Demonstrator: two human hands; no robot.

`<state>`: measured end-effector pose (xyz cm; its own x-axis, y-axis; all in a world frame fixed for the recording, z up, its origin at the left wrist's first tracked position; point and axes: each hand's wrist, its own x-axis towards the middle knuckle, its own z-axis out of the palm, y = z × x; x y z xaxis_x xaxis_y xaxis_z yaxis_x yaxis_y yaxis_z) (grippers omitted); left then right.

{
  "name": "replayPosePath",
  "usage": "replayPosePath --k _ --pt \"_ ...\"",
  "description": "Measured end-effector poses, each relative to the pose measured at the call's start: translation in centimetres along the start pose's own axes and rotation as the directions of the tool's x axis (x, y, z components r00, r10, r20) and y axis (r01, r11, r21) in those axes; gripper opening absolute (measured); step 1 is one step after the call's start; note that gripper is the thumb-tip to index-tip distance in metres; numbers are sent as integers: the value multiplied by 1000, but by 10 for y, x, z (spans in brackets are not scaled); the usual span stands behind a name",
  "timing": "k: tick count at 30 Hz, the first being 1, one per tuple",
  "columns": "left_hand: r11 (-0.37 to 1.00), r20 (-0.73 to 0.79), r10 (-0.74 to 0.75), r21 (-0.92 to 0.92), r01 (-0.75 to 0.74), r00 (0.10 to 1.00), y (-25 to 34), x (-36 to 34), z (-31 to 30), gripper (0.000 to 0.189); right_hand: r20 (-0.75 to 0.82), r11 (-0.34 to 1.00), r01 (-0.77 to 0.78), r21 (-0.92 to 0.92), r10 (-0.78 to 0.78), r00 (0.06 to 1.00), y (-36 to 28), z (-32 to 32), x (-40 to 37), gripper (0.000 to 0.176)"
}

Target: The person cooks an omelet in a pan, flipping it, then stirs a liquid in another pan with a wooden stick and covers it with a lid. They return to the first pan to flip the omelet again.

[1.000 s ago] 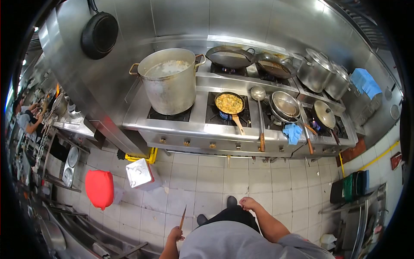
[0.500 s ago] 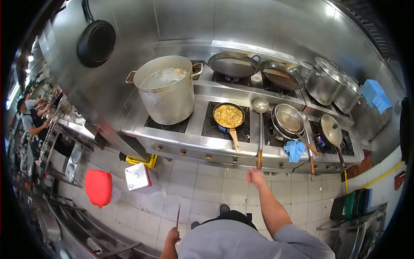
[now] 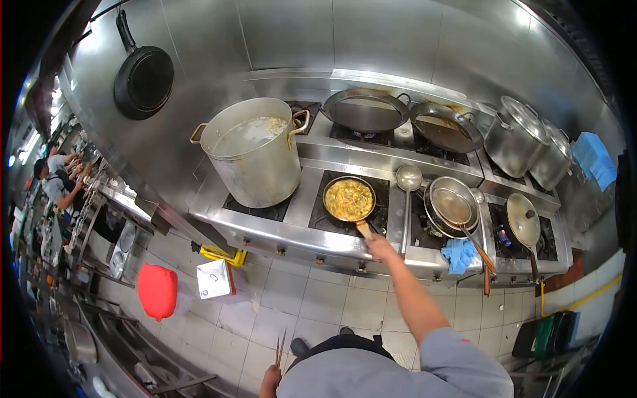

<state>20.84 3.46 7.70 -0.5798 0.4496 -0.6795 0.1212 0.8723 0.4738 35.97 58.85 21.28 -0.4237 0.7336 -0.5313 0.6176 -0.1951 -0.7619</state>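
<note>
Two sticks (image 3: 279,356) occupy left fingers (image 3: 273,371) — one pan handle (image 3: 363,229), right fingers (image 3: 375,245).

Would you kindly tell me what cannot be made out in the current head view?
Far end of the wooden handle: head view, covered by the right hand.
Lower ends of the thin sticks: head view, covered by the left hand.
Contents of the leftmost tall lidded pot: head view, hidden by its lid.
What the co-workers handle: head view, too small and blurred.
</note>
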Motion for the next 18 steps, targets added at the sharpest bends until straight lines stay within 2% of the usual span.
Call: replayPosePath --k 1,2,4,5,6,7,8,9,10,11,12,13,15,16,17,18 --pt "999 -27 -11 -50 9 1000 -8 -1 3 27 -110 957 116 -266 -149 983 23 -21 19 27" --pt "1000 -19 -29 -1 29 999 -20 2 7 27 -173 833 185 -522 -315 933 45 -35 38 27" --pt "986 -15 -14 -167 11 1000 -104 38 38 26 -390 740 -153 -655 -158 907 7 -66 0 27" --pt "969 -13 -6 -248 2 1000 -132 49 48 26 -394 742 -155 -652 -156 906 8 -75 6 27" --pt "971 -12 -4 -241 1 1000 -140 51 56 26 -438 691 -172 -702 -229 869 14 -86 12 29" --pt "997 66 -50 -61 54 997 -143 49 60 34 -473 636 -195 -747 -301 828 20 -91 14 30" --pt "988 134 -109 121 93 985 -144 47 61 43 -475 638 -199 -744 -295 829 21 -89 14 30" --pt "988 137 -110 124 94 984 -148 46 52 43 -480 635 -210 -743 -288 829 19 -88 11 31" --pt "974 139 -110 -182 134 984 -150 41 35 42 -485 631 -220 -744 -283 827 16 -86 8 31" --pt "866 142 -107 -472 162 984 -145 38 19 41 -488 630 -224 -743 -283 826 13 -80 6 31" --pt "867 124 -138 -465 180 983 -135 37 12 39 -454 693 -213 -688 -183 872 10 -70 4 31" --pt "902 102 -177 -381 203 979 -123 36 8 38 -408 751 -209 -626 -87 909 8 -59 0 32" --pt "927 75 -218 -297 230 973 -72 21 -7 35 -218 802 121 -584 -299 929 35 -20 23 32" --pt "929 67 -228 -282 237 971 -53 16 -14 33 -122 968 83 -236 -114 986 24 4 15 31" --pt "931 56 -234 -276 240 971 -32 10 -21 32 42 990 -31 135 26 999 12 29 7 30" --pt "931 54 -231 -277 237 971 -23 15 -27 32 82 973 -76 216 59 995 -5 50 -9 27"
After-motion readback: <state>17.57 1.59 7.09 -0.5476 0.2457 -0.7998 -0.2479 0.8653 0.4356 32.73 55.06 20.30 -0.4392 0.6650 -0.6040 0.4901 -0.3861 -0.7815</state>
